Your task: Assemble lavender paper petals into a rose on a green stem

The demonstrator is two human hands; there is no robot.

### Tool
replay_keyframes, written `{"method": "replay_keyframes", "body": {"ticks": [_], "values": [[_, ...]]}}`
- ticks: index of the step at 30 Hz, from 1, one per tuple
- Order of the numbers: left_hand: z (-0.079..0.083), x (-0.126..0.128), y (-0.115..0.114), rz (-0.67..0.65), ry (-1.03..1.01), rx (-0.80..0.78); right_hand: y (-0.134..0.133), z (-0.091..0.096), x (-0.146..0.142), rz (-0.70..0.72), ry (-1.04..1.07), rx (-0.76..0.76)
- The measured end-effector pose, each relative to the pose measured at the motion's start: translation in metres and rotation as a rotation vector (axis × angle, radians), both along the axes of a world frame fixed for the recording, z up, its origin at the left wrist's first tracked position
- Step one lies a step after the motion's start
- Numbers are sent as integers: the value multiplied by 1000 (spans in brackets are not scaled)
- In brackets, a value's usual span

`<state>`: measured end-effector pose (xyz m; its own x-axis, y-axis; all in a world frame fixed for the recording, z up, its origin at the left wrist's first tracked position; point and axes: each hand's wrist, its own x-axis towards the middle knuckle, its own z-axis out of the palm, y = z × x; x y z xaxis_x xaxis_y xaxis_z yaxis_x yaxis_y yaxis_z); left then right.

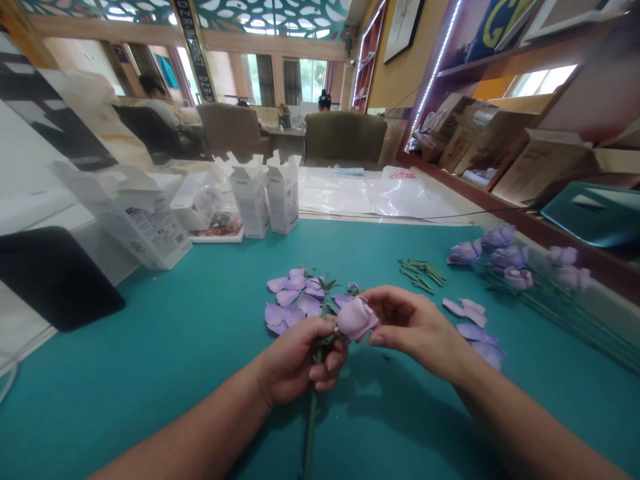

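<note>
My left hand is closed round the green stem of an artificial purple rose, just under the bud. My right hand pinches the bud from the right, fingers curled against its petals. Both hands hover above a teal table mat. Just behind the hands lies a heap of loose purple petals. A few more petals lie to the right of my right hand.
Finished purple roses with long stems lie at the right. Small green pieces sit behind the right hand. White cartons stand at the mat's far edge, a black pad at the left. People sit at desks far behind.
</note>
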<state>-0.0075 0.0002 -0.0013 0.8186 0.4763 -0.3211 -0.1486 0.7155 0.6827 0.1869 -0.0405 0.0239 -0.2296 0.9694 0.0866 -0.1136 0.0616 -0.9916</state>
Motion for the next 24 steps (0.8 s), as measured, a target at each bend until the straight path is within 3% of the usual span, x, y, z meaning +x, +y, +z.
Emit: {"method": "replay_keyframes", "body": {"ticks": [14,20,24], "values": [[2,1,0,33,7,6,0,-1,0,-42,-64,24],[3,4,2,195,24,-11,10,-9,10,-165,-307,15],[1,4,2,220,-10,16,12,-8,10,-177,-422,22]]}}
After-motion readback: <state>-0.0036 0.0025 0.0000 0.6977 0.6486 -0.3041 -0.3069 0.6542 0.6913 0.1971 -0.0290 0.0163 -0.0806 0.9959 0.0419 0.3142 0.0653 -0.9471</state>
